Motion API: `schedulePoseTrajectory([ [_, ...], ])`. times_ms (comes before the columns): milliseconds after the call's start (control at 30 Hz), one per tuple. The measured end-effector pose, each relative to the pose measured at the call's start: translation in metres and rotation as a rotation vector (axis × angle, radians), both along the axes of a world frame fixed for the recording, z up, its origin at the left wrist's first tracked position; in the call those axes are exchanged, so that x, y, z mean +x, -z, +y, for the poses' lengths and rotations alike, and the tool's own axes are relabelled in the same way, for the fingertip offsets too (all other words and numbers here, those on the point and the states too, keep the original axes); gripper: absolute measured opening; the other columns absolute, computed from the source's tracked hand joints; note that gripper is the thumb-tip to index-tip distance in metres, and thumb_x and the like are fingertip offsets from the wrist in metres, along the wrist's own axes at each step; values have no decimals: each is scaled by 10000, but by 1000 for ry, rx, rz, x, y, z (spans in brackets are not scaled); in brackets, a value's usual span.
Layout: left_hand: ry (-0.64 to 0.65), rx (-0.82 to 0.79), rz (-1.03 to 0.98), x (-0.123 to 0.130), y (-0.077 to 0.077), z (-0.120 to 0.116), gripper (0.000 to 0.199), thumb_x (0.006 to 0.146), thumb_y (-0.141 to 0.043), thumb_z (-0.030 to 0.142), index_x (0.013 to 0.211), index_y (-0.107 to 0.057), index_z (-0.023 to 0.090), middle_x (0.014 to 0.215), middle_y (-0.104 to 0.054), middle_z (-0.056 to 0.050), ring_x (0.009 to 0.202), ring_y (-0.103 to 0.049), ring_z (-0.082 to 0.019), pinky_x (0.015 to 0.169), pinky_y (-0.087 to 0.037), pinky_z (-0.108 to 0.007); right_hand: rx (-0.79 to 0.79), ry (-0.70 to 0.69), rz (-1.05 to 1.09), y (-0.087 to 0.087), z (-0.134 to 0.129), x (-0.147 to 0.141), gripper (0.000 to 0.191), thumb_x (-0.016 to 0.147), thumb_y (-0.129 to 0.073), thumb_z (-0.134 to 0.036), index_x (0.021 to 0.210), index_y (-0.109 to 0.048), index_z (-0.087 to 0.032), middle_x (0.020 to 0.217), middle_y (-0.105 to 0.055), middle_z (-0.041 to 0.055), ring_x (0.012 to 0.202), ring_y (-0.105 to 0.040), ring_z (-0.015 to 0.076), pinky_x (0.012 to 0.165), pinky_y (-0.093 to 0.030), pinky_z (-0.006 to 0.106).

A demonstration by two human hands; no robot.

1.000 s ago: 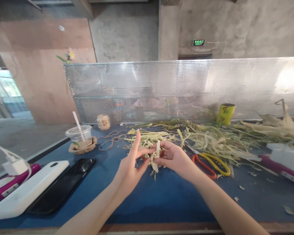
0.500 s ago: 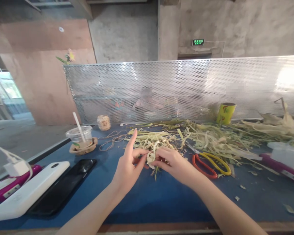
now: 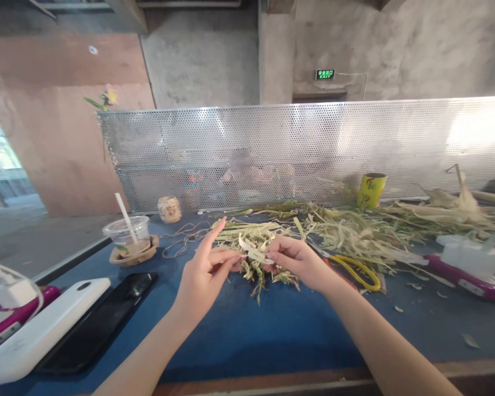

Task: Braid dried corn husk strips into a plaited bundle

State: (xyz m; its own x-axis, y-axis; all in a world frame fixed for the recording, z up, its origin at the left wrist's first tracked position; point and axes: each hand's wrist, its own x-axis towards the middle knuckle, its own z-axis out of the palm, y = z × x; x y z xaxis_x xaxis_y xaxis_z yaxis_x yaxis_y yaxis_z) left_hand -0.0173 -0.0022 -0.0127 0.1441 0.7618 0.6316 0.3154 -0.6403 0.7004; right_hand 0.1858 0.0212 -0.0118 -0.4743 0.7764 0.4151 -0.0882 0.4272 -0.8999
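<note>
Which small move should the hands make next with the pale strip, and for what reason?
Probably the left hand should catch the raised end of the pale strip: the right hand seems to pinch its other end, while that raised end appears to curl up free above the shredded fibres, close to the left fingertips.

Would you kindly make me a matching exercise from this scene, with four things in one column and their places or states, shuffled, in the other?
Things
1. Strip
2. Cup
3. Phone
4. Scissors

Places and states
A. Black, lying flat on the blue table
B. Partly hidden behind the right forearm
C. Pale, between the left hand and the right hand
D. Clear, with a white straw leaning in it

Right pairs: 1-C, 2-D, 3-A, 4-B
</note>
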Motion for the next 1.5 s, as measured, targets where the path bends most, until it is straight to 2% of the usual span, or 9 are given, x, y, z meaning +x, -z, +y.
schedulePoseTrajectory([
  [67, 72, -57, -12, 1, -2, -1, 707, 810, -533, 238, 1393, -133, 236, 794, -686, -35, 729, -665, -190, 745, -569, -363, 5, 28, -8, 2, 1, -2, 216, 789, -545, -340, 668, -462, -182, 638, -542, -10, 575, -487, 88, 586, -404, 238],
  [233, 323, -228, -70, 9, -2, -1, 860, 793, -543, 239, 1394, 72, 245, 784, -611, -36, 638, -613, -165, 517, -567, -283, 54, 32, -99, 6, -2, -8, 249, 771, -554, -316, 612, -413, -187, 624, -490, -21, 586, -487, 97, 561, -387, 235],
  [367, 288, -245, -38, 11, -2, 0, 759, 832, -476, 233, 1399, 29, 257, 683, -571, 6, 507, -552, -118, 513, -537, -278, 55, -11, -110, 5, -5, -10, 291, 776, -545, -337, 589, -375, -192, 609, -468, -27, 582, -495, 95, 566, -401, 237],
  [667, 307, -148, -52, 7, -6, -2, 785, 841, -463, 210, 1388, 94, 286, 640, -560, 10, 574, -565, -152, 616, -541, -326, -6, 59, 15, 0, 3, 0, 313, 767, -543, -442, 629, -413, -193, 645, -568, -16, 516, -505, 84, 529, -432, 248],
  [800, 219, -94, 28, 7, -1, -2, 763, 841, -470, 229, 1399, 51, 224, 671, -602, -11, 704, -614, -179, 744, -535, -374, -115, 41, 78, -1, 2, -4, 344, 731, -567, -483, 659, -411, -185, 622, -550, -27, 487, -491, 67, 496, -432, 231],
  [933, 144, -25, 107, 10, 3, -2, 770, 828, -498, 231, 1400, 14, 171, 680, -649, -24, 958, -584, -209, 865, -491, -395, -121, -23, 99, 2, -1, -7, 357, 642, -706, -320, 789, -404, -198, 669, -552, -46, 531, -513, 63, 506, -445, 207],
  [1133, 110, -82, -43, 11, 5, -1, 759, 810, -523, 242, 1400, -47, 201, 754, -665, -57, 956, -592, -247, 611, -593, -332, -172, -16, -17, 5, -7, -10, 424, 574, -742, -190, 882, -452, -207, 765, -605, -20, 711, -595, 117, 578, -491, 231],
  [1367, 74, -8, 41, 10, 7, 0, 780, 806, -527, 236, 1404, -28, 189, 718, -659, -52, 979, -571, -246, 666, -574, -332, -186, 11, 115, 4, -2, -14, 223, 655, -686, -287, 710, -506, -169, 624, -647, -13, 518, -579, 87, 488, -465, 213],
  [1500, 121, -133, -4, 9, 5, -1, 831, 794, -547, 262, 1400, 20, 219, 813, -637, -52, 693, -613, -172, 613, -555, -311, -172, -4, 164, 5, -2, -13, 203, 657, -688, -288, 677, -534, -158, 635, -668, 7, 536, -604, 99, 485, -472, 214],
])
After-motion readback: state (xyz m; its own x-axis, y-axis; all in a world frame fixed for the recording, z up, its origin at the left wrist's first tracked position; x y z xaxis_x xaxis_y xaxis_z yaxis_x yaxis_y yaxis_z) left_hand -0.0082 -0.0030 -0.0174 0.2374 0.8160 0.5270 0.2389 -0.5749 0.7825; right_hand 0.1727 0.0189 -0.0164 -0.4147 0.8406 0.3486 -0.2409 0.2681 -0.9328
